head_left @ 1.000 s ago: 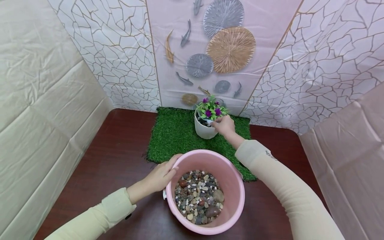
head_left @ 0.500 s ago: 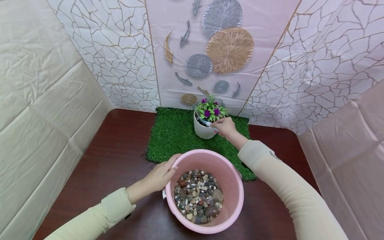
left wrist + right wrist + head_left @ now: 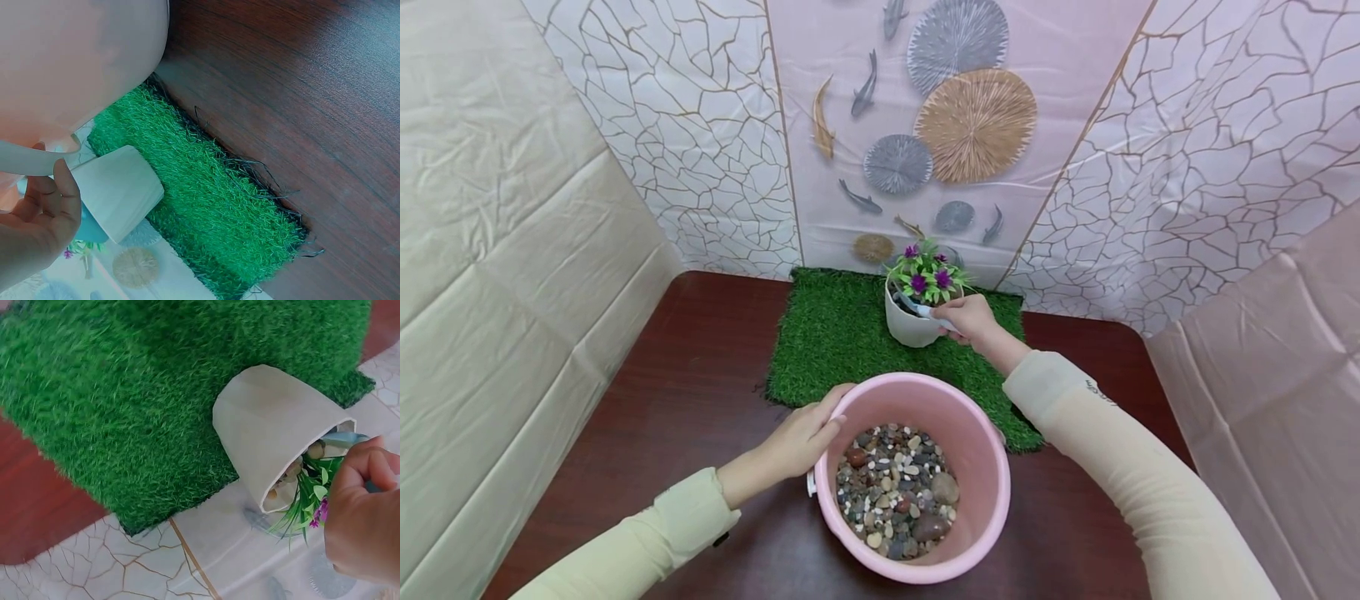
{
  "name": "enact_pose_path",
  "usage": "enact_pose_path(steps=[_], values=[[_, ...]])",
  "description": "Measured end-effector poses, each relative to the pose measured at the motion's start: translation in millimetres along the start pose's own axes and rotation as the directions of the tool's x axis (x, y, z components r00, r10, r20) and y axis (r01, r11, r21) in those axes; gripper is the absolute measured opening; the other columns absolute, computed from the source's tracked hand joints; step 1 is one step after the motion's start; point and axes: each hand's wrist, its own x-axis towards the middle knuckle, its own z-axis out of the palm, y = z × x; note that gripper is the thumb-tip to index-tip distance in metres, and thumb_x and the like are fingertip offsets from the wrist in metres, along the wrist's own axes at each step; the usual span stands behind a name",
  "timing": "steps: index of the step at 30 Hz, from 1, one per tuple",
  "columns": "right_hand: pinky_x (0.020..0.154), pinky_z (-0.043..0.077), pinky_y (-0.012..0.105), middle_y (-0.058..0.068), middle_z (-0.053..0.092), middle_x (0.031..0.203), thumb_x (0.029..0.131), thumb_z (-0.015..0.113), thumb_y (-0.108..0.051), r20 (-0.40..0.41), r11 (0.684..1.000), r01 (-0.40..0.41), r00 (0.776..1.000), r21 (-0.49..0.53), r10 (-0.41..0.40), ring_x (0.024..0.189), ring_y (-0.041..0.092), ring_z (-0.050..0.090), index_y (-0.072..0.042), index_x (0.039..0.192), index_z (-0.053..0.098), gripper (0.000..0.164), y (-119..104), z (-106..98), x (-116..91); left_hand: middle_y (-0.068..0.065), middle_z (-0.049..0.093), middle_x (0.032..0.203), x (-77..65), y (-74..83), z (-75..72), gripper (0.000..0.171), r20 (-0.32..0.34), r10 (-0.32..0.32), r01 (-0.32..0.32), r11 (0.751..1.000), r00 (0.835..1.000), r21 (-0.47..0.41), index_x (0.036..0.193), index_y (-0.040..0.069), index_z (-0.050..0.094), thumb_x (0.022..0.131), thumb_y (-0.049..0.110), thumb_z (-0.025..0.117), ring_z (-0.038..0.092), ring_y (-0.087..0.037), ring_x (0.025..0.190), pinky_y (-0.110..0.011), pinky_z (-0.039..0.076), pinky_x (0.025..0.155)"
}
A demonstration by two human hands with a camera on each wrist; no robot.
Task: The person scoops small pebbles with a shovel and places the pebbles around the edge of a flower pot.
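Note:
My left hand (image 3: 801, 437) grips the left rim of a pink bucket (image 3: 988, 467), its thumb over the edge. Pebbles (image 3: 898, 492) of mixed colours and sizes lie in the bucket. My right hand (image 3: 972, 321) holds a small trowel (image 3: 922, 310) by its white handle. Its pale blue blade reaches inside the rim of a white flowerpot (image 3: 910, 332); the tip is hidden. A plant (image 3: 928, 271) with green leaves and purple flowers stands in the pot. Stones (image 3: 294, 469) show within the pot's mouth in the right wrist view.
Under the pot lies a green artificial grass mat (image 3: 827, 342) at the back of the dark red-brown table (image 3: 700, 375). The bucket stands in front of the pot, near the mat's front edge. Patterned cloth (image 3: 730, 133) hangs close behind, and plain beige cloth (image 3: 527, 250) lines the sides.
My right hand has shifted slightly right and toward me at the pot, and more of the trowel's white handle shows. My left hand and the bucket have stayed in place.

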Motion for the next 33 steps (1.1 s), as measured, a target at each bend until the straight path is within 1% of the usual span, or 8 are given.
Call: enact_pose_path(steps=[9, 14, 18, 21, 23, 27, 30, 33], values=[[0.042, 0.030, 0.020, -0.002, 0.060, 0.058, 0.092, 0.057, -0.018, 0.036, 0.998, 0.047, 0.998, -0.044, -0.046, 0.041, 0.005, 0.037, 0.004, 0.119, 0.063, 0.035, 3, -9, -6, -0.023, 0.061, 0.118, 1.0, 0.5, -0.2, 0.044, 0.000, 0.009, -0.009, 1.000, 1.000, -0.004, 0.142, 0.011, 0.035, 0.098, 0.017, 0.040, 0.065, -0.033, 0.099, -0.046, 0.052, 0.082], [0.045, 0.036, 0.021, 0.005, 0.067, 0.073, 0.091, 0.059, -0.019, 0.029, 0.981, 0.107, 0.994, -0.163, -0.103, 0.043, 0.005, 0.044, 0.003, 0.116, 0.065, 0.033, 7, -14, -12, -0.022, 0.061, 0.119, 1.2, 0.7, 0.3, 0.044, 0.002, 0.004, -0.004, 1.000, 1.000, -0.009, 0.142, 0.011, 0.035, 0.099, 0.018, 0.040, 0.064, -0.033, 0.100, -0.047, 0.051, 0.083], [0.046, 0.039, 0.023, 0.007, 0.069, 0.069, 0.090, 0.061, -0.019, 0.036, 0.927, 0.195, 0.980, -0.322, -0.194, 0.046, 0.007, 0.051, 0.002, 0.113, 0.067, 0.032, 11, -17, -17, -0.020, 0.063, 0.119, 0.6, -0.1, 1.0, 0.044, -0.002, 0.001, -0.001, 1.000, 1.000, -0.014, 0.142, 0.011, 0.035, 0.099, 0.018, 0.040, 0.065, -0.031, 0.101, -0.046, 0.051, 0.085], [0.044, 0.037, 0.023, 0.011, 0.070, 0.068, 0.089, 0.061, -0.020, 0.045, 0.867, 0.258, 0.963, -0.426, -0.264, 0.045, 0.007, 0.052, 0.001, 0.113, 0.068, 0.032, 15, -18, -20, -0.021, 0.063, 0.118, 0.1, -0.3, 1.5, 0.044, -0.003, -0.001, 0.001, 1.000, 1.000, -0.015, 0.142, 0.012, 0.035, 0.099, 0.018, 0.040, 0.065, -0.031, 0.099, -0.046, 0.051, 0.083], [0.044, 0.036, 0.024, 0.012, 0.070, 0.069, 0.089, 0.062, -0.020, 0.051, 0.838, 0.286, 0.953, -0.465, -0.297, 0.045, 0.008, 0.051, 0.000, 0.113, 0.068, 0.031, 18, -19, -24, -0.021, 0.063, 0.117, 0.1, -0.1, 1.8, 0.044, 0.001, -0.003, 0.003, 1.000, 1.000, -0.017, 0.142, 0.012, 0.035, 0.099, 0.018, 0.040, 0.066, -0.031, 0.097, -0.044, 0.052, 0.081], [0.043, 0.032, 0.024, 0.008, 0.065, 0.060, 0.089, 0.062, -0.019, 0.062, 0.780, 0.332, 0.933, -0.531, -0.356, 0.040, 0.008, 0.038, 0.001, 0.114, 0.067, 0.033, 24, -21, -35, -0.022, 0.063, 0.117, 0.5, 0.0, 2.3, 0.044, 0.008, -0.003, 0.004, 1.000, 1.000, -0.019, 0.143, 0.013, 0.034, 0.099, 0.018, 0.039, 0.066, -0.030, 0.095, -0.042, 0.053, 0.078], [0.042, 0.030, 0.024, 0.006, 0.061, 0.056, 0.089, 0.063, -0.020, 0.059, 0.746, 0.358, 0.917, -0.562, -0.395, 0.039, 0.009, 0.031, 0.002, 0.114, 0.067, 0.033, 28, -21, -43, -0.022, 0.062, 0.117, 0.6, -0.2, 2.1, 0.044, 0.004, -0.005, 0.005, 1.000, 1.000, -0.022, 0.142, 0.013, 0.035, 0.099, 0.018, 0.039, 0.066, -0.030, 0.097, -0.044, 0.052, 0.079], [0.042, 0.029, 0.024, 0.005, 0.063, 0.060, 0.088, 0.064, -0.020, 0.060, 0.720, 0.385, 0.900, -0.577, -0.432, 0.040, 0.009, 0.031, 0.002, 0.113, 0.067, 0.033, 32, -22, -49, -0.021, 0.062, 0.118, 0.6, -0.2, 2.1, 0.044, 0.002, -0.012, 0.012, 1.000, 1.000, -0.027, 0.142, 0.013, 0.035, 0.099, 0.018, 0.039, 0.065, -0.031, 0.099, -0.045, 0.051, 0.082]])
